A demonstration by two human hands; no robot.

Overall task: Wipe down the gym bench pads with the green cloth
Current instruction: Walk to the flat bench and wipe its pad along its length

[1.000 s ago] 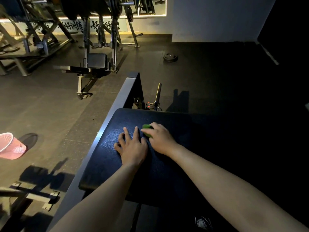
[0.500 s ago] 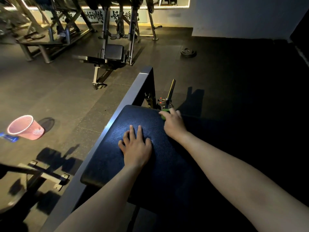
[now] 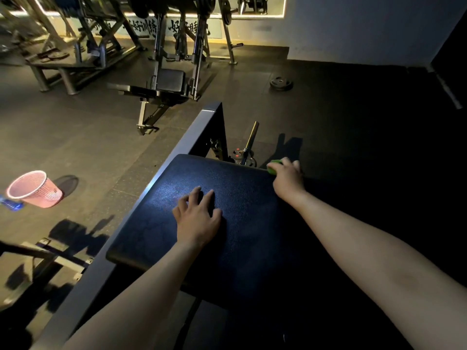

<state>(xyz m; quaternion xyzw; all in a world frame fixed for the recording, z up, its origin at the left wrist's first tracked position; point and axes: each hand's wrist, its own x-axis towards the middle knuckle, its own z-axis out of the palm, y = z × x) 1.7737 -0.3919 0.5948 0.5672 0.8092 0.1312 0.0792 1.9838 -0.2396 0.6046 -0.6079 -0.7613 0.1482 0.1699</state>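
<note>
The left hand [image 3: 197,218] is lying flat on the dark pad [image 3: 242,238] at the centre of the frame, fingers spread and straight, holding nothing; the right hand [image 3: 288,180] is reaching to the pad's far edge, right of centre, fingers curling over the green cloth [image 3: 274,165] and gripping it there, only a scrap of green showing; a pink basket [image 3: 35,189] is sitting on the floor at the left.
</note>
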